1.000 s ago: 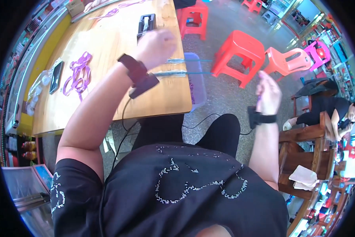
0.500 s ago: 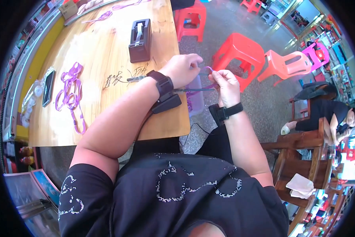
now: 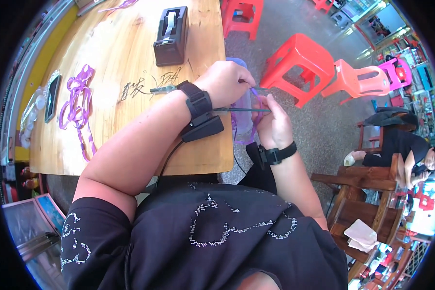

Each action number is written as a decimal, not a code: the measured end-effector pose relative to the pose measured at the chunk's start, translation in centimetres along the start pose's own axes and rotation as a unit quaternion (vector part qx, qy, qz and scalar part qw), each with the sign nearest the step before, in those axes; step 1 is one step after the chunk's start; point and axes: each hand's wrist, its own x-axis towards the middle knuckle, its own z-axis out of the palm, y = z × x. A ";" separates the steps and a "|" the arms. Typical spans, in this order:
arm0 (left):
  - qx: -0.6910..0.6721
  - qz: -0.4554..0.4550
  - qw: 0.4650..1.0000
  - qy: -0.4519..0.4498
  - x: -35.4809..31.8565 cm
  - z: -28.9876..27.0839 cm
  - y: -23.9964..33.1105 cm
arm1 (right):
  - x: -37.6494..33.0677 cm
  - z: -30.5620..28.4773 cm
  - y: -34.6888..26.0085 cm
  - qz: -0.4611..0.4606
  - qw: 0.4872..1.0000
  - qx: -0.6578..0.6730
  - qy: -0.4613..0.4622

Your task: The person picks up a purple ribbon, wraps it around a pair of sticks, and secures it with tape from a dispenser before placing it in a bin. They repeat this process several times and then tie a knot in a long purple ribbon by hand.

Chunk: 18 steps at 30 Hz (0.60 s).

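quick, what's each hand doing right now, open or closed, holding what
Left hand: closed, fingers pinching a narrow, flat purple ribbon.
Right hand: curled at the same ribbon; whether it grips cannot be told.

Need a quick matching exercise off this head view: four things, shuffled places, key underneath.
1. tape dispenser
2. looped purple ribbon
3. pale cloth
4. right hand

A. on the wooden chair
B. past the table's right edge, by a purple strip
C. lying on the table's left side
D. standing on the table, toward its right edge

Pairs: 1-D, 2-C, 3-A, 4-B
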 end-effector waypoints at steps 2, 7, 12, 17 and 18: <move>-0.002 0.000 1.000 0.000 0.1 0.1 0.1 | 0.2 -1.3 0.0 0.150 0.986 0.076 -0.002; 0.001 -0.004 1.000 -0.016 0.2 0.3 0.0 | 0.3 -3.2 1.7 0.098 0.985 0.082 -0.118; -0.006 0.000 1.000 -0.020 0.4 0.5 -0.4 | 0.7 -2.0 2.5 -0.009 0.997 -0.039 -0.065; -0.024 -0.027 0.999 -0.038 0.3 0.2 0.1 | 1.6 -0.5 2.8 -0.022 0.996 -0.033 -0.081; -0.025 -0.028 0.999 -0.036 0.3 0.3 0.0 | 1.6 -0.4 2.7 -0.011 0.996 -0.024 -0.089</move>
